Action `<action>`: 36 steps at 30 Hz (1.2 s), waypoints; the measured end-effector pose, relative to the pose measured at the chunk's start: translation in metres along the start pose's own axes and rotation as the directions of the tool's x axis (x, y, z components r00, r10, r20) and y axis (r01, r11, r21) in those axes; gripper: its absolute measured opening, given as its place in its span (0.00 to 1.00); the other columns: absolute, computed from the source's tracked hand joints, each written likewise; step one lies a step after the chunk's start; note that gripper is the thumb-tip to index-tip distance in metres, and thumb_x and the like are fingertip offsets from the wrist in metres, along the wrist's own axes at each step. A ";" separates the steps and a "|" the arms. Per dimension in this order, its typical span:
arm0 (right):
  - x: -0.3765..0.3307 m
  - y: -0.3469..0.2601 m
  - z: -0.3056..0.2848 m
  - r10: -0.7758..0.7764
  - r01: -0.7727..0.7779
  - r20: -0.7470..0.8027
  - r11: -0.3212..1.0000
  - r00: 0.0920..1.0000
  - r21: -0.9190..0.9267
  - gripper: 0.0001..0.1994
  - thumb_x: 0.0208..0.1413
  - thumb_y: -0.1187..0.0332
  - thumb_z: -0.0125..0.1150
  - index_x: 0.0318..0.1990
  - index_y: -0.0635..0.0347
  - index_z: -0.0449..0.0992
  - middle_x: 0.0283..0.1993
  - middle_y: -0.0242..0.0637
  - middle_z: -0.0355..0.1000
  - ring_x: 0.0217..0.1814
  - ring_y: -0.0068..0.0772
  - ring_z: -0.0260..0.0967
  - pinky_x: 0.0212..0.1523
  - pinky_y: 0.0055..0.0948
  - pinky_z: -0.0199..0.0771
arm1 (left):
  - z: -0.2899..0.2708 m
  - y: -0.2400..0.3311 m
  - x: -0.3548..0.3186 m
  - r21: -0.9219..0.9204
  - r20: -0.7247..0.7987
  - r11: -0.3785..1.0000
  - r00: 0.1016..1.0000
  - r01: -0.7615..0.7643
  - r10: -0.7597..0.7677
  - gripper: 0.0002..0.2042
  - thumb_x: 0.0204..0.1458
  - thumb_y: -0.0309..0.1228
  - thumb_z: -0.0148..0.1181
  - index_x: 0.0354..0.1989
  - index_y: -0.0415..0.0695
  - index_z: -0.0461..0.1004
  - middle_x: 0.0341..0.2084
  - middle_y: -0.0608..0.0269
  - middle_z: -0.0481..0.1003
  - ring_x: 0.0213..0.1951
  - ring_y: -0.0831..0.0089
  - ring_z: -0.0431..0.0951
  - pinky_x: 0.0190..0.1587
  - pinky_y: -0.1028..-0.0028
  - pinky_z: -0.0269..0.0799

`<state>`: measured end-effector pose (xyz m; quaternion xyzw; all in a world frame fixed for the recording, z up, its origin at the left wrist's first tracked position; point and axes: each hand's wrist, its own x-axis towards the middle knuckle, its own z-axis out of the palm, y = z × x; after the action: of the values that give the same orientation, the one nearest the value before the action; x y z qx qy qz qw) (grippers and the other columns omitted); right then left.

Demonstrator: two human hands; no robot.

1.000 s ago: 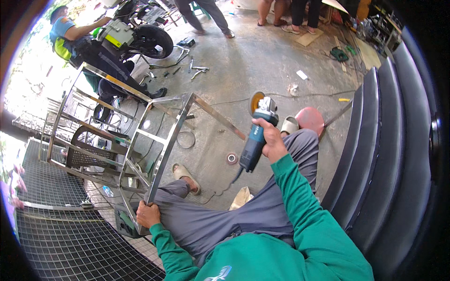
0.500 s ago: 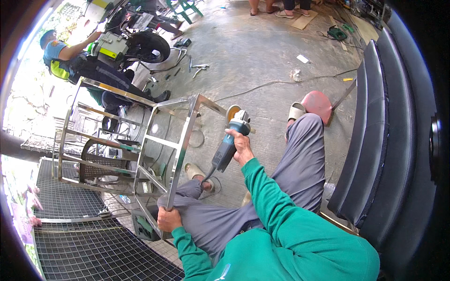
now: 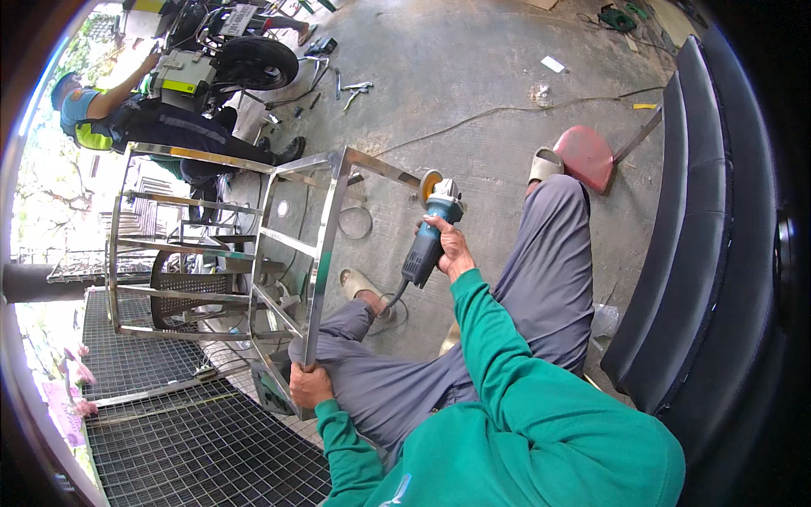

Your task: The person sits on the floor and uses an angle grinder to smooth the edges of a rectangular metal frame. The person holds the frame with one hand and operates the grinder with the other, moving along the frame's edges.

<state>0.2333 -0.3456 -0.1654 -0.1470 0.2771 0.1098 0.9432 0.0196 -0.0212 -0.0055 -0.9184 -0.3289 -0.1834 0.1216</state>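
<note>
My right hand is wrapped round the body of a blue and black angle grinder. Its tan disc is at the far end of a bar of the shiny metal frame; I cannot tell whether the two touch. Down at the near end of the same frame, my left hand grips one square metal leg, close to my left knee. The frame has several crossbars and stands tilted to the left of my legs. A dark cord runs from the grinder's back end toward my left foot.
Black wire mesh lies at the lower left. A person in a yellow-green vest is beside a parked motorcycle at the upper left. To the right stand black padded seats and a red rounded pad. A cable crosses the concrete floor.
The view has shifted a little, so the background sits higher and further left. The grinder and my right hand appear slightly further right. Both hands keep their grips.
</note>
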 end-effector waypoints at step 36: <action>-0.009 -0.002 0.045 -0.201 0.233 0.120 0.875 0.972 -0.424 0.18 0.44 0.74 0.77 0.42 0.65 0.76 0.34 0.37 0.77 0.30 0.30 0.77 0.29 0.34 0.80 | -0.002 0.005 -0.012 0.041 0.021 0.999 0.999 -0.033 0.032 0.09 0.49 0.33 0.60 0.36 0.44 0.78 0.34 0.50 0.83 0.37 0.41 0.82 0.38 0.43 0.74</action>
<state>0.2485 -0.3333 -0.1243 -0.3797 0.1930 0.0677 0.9022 0.0133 -0.0325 -0.0091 -0.9226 -0.3190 -0.1652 0.1402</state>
